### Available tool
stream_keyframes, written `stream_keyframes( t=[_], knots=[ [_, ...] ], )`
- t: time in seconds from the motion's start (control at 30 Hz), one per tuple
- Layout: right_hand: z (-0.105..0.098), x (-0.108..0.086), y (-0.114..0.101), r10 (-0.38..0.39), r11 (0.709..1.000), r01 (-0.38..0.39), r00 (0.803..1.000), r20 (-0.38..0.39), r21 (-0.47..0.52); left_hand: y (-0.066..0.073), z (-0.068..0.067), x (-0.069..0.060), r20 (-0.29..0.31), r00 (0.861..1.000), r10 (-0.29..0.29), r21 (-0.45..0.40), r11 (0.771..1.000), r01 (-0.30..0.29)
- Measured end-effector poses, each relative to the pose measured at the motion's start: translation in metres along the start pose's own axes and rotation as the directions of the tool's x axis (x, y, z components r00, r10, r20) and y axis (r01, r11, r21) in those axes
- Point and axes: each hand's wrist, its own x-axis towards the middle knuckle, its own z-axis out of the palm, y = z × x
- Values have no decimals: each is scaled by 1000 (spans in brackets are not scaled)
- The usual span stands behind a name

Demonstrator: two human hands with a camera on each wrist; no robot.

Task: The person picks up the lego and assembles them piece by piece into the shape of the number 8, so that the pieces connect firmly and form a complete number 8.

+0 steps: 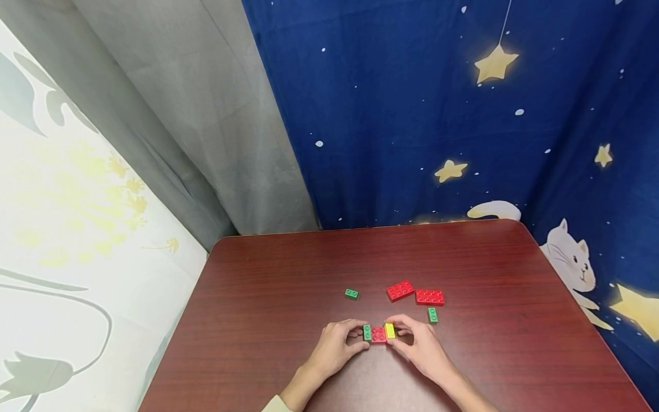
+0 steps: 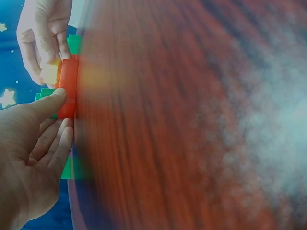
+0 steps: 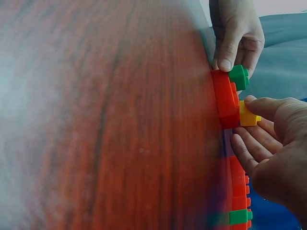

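Note:
In the head view a red toy building brick (image 1: 378, 335) lies on the table near its front, studs up. On its left end sits a small green brick (image 1: 367, 332). My left hand (image 1: 333, 345) grips that end between thumb and fingers, the thumb lying against the red brick's side in the right wrist view. A yellow brick (image 3: 248, 114) is pinched by my right hand (image 1: 422, 346), at the red brick's other end. It stands on or just at the red brick's top; whether it is fully pressed down I cannot tell.
Behind the hands, a loose green brick (image 1: 352, 293) lies to the left. Two red bricks (image 1: 400, 290) sit close together farther right, with another green brick (image 1: 432, 315) just in front. The brown table (image 1: 288, 269) ends at grey and blue curtains.

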Motion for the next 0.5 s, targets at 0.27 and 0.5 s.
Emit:
stream_keyframes(
  t=[0.27,0.5],
  knots=[
    [1,0,2,-10,1000,10,1000,-12,-11,0,0,0,0,1000,1,-1,1000,-1],
    [3,1,6,-73,996,71,997,-26,-45,1,0,0,-17,999,32,5,999,-31]
  ],
)
